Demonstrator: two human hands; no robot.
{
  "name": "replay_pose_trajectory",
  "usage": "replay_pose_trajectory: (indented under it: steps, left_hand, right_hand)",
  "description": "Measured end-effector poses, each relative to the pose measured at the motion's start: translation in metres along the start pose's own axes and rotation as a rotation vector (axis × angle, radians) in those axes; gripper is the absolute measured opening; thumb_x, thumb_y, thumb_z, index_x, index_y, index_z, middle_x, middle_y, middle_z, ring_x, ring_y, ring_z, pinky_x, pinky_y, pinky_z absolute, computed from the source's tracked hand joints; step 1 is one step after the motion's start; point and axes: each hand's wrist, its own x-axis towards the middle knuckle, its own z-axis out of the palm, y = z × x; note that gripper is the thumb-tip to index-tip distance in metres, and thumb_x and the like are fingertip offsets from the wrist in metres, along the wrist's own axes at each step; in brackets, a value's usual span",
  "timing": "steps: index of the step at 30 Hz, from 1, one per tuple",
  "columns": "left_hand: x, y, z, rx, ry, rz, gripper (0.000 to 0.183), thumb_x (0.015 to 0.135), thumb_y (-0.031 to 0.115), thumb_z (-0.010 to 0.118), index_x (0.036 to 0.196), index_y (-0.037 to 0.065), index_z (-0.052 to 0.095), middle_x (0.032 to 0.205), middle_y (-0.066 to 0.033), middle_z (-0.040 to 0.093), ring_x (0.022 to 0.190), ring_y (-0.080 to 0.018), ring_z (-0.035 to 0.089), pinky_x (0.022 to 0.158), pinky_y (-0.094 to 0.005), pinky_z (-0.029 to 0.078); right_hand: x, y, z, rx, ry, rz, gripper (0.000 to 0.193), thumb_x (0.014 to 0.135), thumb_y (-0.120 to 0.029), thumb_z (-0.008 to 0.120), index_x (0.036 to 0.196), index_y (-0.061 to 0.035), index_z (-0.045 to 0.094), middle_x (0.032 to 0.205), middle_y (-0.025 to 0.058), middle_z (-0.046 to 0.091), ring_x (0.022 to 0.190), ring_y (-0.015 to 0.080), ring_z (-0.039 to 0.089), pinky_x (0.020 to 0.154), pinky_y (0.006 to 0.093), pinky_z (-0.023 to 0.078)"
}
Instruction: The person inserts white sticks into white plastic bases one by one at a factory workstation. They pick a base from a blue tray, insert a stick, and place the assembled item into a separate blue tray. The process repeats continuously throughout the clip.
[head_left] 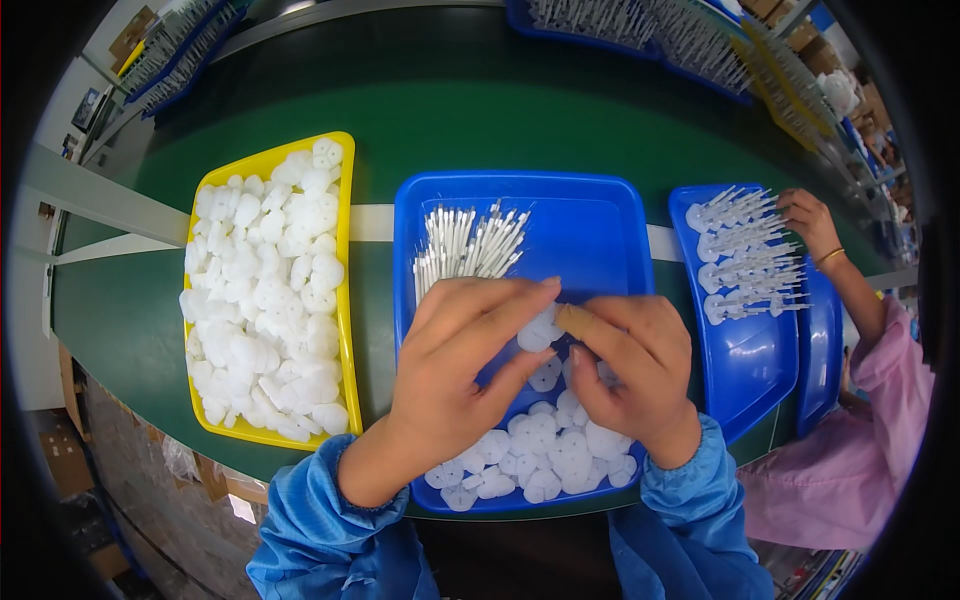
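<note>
Between my two hands, above the middle blue tray [640, 225], is a white lobed plastic disc [538, 333]. My left hand [463, 345] pinches it from the left with thumb and fingertips. From the right, the fingers of my right hand [635, 365] meet its edge, one of them wrapped in a tan covering. Whether that hand also holds something small is hidden. Thin white rods with metal ends [470, 240] lie bundled at the tray's far left. More loose white discs [540, 455] are heaped at its near end, below my wrists.
A yellow tray [349, 300] heaped with white discs stands on the green table [400, 110] at left. At right, another blue tray [745, 375] holds discs with rods, beside a co-worker's hand [812, 222]. Rod-filled trays [625, 45] line the far edge.
</note>
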Motion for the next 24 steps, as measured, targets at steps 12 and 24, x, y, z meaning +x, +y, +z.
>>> replay_pose_trajectory:
  steps: [12, 24]
  left_hand:
    - [-0.01, -0.008, -0.007, -0.459, 0.383, -0.247, 0.035, 0.116, 0.021, 0.063, 0.142, -0.001, 0.074, 0.123, -0.0127, 0.069, 0.098, -0.0175, 0.07, 0.087, -0.0302, 0.059]
    - [-0.006, 0.0, -0.011, -0.755, 0.252, -0.506, 0.04, 0.109, -0.003, 0.064, 0.149, 0.001, 0.068, 0.126, -0.0101, 0.068, 0.097, -0.014, 0.069, 0.083, -0.0272, 0.061]
  right_hand:
    - [0.023, -0.006, 0.001, -0.136, -0.189, -0.04, 0.02, 0.085, -0.009, 0.08, 0.105, -0.0093, 0.081, 0.111, 0.0034, 0.078, 0.097, 0.0232, 0.074, 0.086, 0.04, 0.055]
    - [0.046, 0.012, 0.035, -0.226, -0.258, -0.104, 0.019, 0.082, -0.013, 0.075, 0.1, -0.0116, 0.076, 0.091, 0.0022, 0.068, 0.092, 0.0231, 0.069, 0.088, 0.0416, 0.051]
